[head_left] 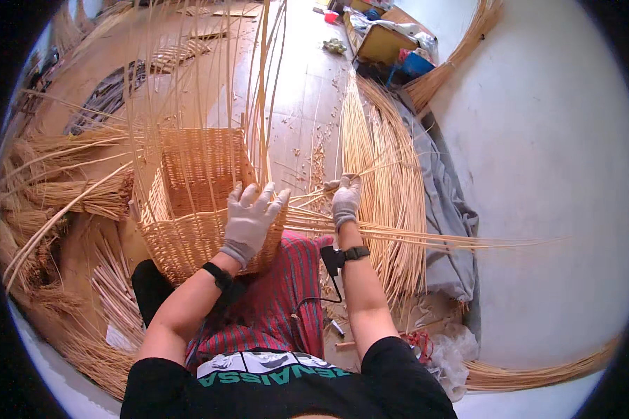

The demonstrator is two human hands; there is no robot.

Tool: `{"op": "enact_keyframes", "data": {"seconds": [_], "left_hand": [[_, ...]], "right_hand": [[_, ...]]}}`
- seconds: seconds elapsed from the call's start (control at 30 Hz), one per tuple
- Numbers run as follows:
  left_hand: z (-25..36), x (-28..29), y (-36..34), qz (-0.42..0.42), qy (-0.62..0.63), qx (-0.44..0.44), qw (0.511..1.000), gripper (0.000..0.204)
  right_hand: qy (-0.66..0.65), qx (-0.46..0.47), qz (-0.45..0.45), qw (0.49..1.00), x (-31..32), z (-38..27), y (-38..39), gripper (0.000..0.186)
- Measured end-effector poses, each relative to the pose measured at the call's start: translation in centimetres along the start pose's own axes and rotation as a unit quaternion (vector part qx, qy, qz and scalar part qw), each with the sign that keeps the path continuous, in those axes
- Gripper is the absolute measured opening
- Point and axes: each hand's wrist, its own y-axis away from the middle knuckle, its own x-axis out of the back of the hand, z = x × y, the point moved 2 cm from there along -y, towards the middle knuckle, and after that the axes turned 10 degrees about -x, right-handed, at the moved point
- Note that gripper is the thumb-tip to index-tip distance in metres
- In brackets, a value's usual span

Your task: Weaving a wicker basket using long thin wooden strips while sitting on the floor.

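the basket [189, 248] over there is woven wicker, ribbed and rough to the eye. the pale rods [398, 234] look like smooth wood, faintly glossy. the gloves [247, 222] are matt cloth, the striped lap covering [302, 269] a soft woven fabric, the grey sheet [437, 188] dull, creased cloth. the floor [302, 94] gives off a glossy shine; the wall [552, 209] is smooth and matt, the bag [456, 356] crinkled, see-through plastic.

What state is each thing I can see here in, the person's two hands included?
Basket: partly woven, open-topped
Upright stakes: long, standing above the weave
Left-hand fingers: gloved, spread over the basket's near right corner
Right-hand fingers: gloved, curled around thin rods
Rod pile: lying down
Gray sheet: rumpled
Striped cloth: draped over lap
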Motion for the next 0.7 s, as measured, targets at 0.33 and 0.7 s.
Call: {"op": "enact_keyframes", "data": {"seconds": [0.33,0.7], "left_hand": [[-0.5,-3.3,0.7,-0.089,0.114,0.022,0.989,0.078],[0.6,-2.3,0.8,0.158,0.277,0.141,0.937,0.046]], "right_hand": [[0.071,0.208,-0.086,0.972,0.6,-5.2,10.4,0.017],[-0.056,0.114,-0.456,0.881,-11.0,-2.5,20.9,0.042]]}}
